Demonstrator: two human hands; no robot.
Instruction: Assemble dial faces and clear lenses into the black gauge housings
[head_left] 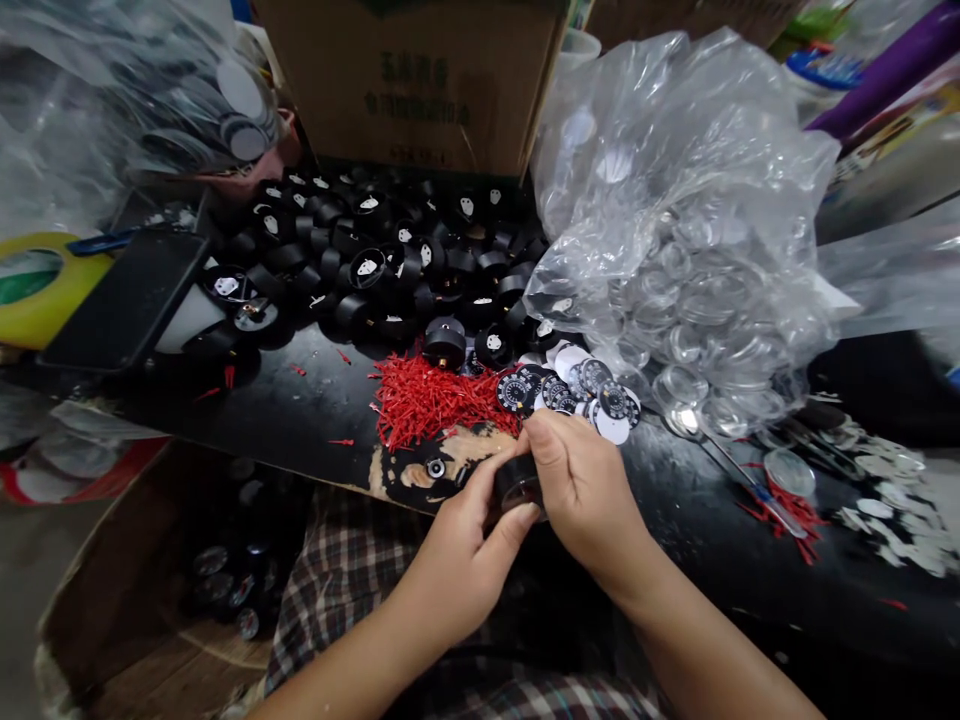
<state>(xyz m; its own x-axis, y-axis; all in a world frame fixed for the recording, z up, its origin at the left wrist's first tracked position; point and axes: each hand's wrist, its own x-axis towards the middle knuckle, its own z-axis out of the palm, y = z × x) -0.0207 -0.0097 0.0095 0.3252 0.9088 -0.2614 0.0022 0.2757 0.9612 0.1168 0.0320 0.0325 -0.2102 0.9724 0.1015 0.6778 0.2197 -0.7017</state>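
One small round black plastic housing (517, 483) is clamped between the fingers of the left hand (457, 560) and right hand (581, 490) just before the red plastic pointer heap (431, 400), behind which many black housings (390, 260) are judged still unfinished.

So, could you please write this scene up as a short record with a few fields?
left hand: left hand grips a small black round casing from below
right hand: right hand presses on the same casing from above
in front: pile of red pointers, printed dial discs
behind: heap of black casings, cardboard box
right side: plastic bag of clear lenses
surface: black board
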